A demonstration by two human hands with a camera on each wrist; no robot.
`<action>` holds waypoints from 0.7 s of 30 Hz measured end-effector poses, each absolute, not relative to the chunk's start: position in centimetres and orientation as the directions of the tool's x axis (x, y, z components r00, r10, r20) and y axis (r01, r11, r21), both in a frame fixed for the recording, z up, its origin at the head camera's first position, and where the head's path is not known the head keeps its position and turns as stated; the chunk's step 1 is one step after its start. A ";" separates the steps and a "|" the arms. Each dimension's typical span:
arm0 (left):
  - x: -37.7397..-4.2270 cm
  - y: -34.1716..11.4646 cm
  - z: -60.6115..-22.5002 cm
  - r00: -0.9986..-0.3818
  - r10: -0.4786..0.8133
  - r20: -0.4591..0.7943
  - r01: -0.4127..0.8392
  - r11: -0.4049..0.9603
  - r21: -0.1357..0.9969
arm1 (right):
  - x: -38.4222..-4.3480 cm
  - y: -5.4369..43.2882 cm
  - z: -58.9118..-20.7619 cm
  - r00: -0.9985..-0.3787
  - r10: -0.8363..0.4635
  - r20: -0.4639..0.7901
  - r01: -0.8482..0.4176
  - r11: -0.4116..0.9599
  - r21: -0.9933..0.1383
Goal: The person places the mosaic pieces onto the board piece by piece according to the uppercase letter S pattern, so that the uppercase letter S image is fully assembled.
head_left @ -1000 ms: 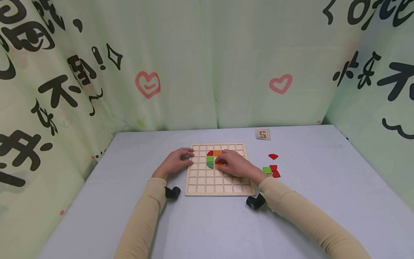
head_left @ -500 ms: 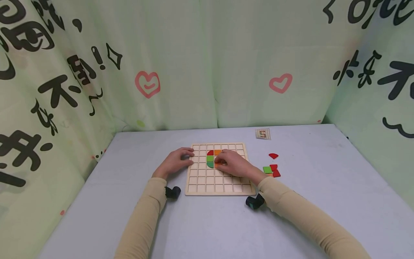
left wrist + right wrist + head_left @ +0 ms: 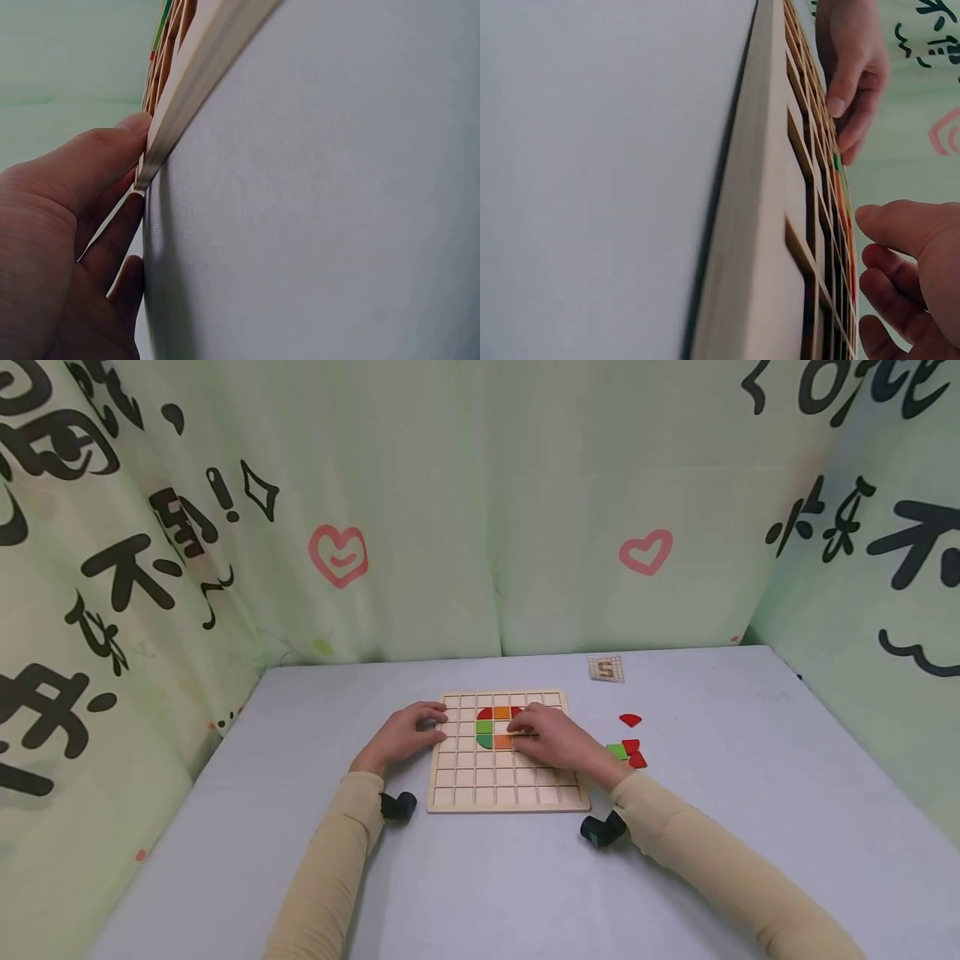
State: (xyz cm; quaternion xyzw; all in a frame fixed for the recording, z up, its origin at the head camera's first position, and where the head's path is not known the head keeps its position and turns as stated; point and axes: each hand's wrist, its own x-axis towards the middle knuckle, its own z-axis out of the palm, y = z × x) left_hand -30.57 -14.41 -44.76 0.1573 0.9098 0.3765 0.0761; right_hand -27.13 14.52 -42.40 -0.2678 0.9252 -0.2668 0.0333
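1. The left hand's (image 3: pixel 401 737) fingers, loosely extended, touched the left edge of the gridded board (image 3: pixel 487 795).
2. The right hand (image 3: pixel 555 739) was above the board, fingers loosely parted, nothing visible between them.
3. Coloured tiles (image 3: pixel 484 727) sat in the grid, nearer the board's far edge.
4. Loose pieces (image 3: pixel 631 747) lay on the bench (image 3: pixel 450 877), beyond the board's right edge.

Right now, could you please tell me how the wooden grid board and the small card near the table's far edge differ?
Size: the board is far larger than the card.
Surface: the board has raised ridges with coloured pieces set among them, while the card bears a coloured motif too small to make out.
Contact: the left hand touches the board, while neither hand touches the card.
Both show a grid and lie on the table.
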 end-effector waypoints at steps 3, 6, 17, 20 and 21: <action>-30.5 -14.4 -44.7 -0.940 0.341 -0.026 0.222 0.666 0.712 | -26.9 15.9 -42.1 -0.887 -0.459 0.050 -0.410 0.733 -0.543; -30.5 -14.3 -44.7 -0.940 0.339 -0.032 0.218 0.669 0.711 | -26.7 17.7 -41.8 -0.917 -0.396 0.045 -0.351 0.748 -0.564; -30.5 -14.3 -44.5 -0.940 0.341 -0.036 0.214 0.667 0.713 | -26.1 25.5 -41.5 -0.969 -0.234 0.076 -0.238 0.815 -0.528; -30.4 -14.3 -44.5 -0.941 0.336 -0.036 0.211 0.667 0.715 | -26.0 27.1 -41.8 -0.983 -0.178 0.030 -0.168 0.835 -0.524; -30.4 -14.3 -44.6 -0.941 0.336 -0.037 0.210 0.667 0.714 | -26.0 27.6 -41.9 -0.986 -0.163 0.017 -0.148 0.840 -0.522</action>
